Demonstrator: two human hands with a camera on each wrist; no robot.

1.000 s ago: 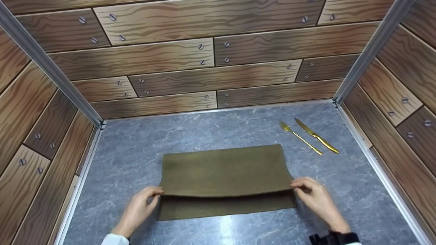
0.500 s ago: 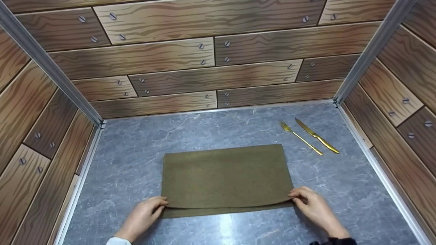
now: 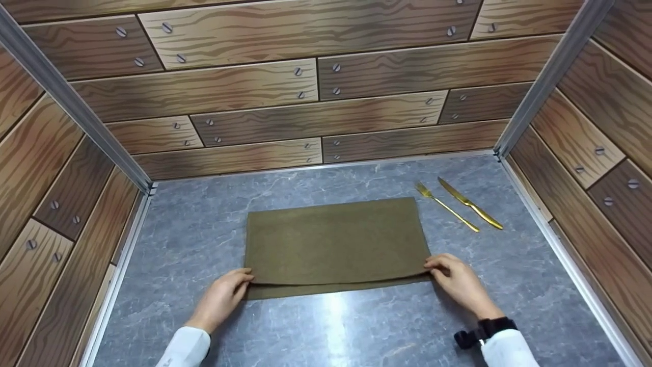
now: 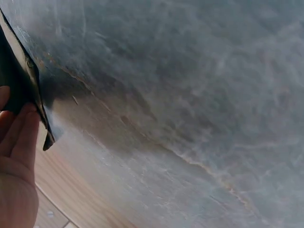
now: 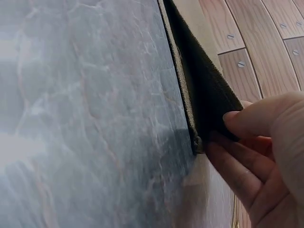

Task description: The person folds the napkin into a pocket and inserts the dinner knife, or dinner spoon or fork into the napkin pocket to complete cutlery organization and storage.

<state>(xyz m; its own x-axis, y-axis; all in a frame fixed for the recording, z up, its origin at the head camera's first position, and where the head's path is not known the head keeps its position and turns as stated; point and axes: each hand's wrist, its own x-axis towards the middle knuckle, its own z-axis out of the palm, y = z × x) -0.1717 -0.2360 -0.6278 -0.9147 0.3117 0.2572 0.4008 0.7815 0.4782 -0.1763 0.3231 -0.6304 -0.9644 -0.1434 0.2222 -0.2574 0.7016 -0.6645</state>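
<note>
An olive-green cloth (image 3: pixel 336 242), folded into a wide rectangle, lies on the table in the head view. Its upper layer stops a little short of the lower layer's near edge. My left hand (image 3: pixel 221 298) pinches the near left corner, and my right hand (image 3: pixel 461 285) pinches the near right corner. In the right wrist view the right thumb and fingers (image 5: pixel 237 171) hold the upper layer, with a dark gap between the layers. At the left edge of the left wrist view, the left fingers (image 4: pixel 26 137) are at the cloth's corner; their grip is partly cut off.
A gold fork (image 3: pixel 448 208) and a gold knife (image 3: pixel 469 203) lie side by side beyond the cloth's right side. Wood-print walls (image 3: pixel 254 81) enclose the grey marbled table (image 3: pixel 326 331) at the back and both sides.
Both hands first brought the upper layer down toward the near edge, narrowing the gap between layers. Since then the whole cloth and both hands have shifted away from me. Fork and knife stay put.
</note>
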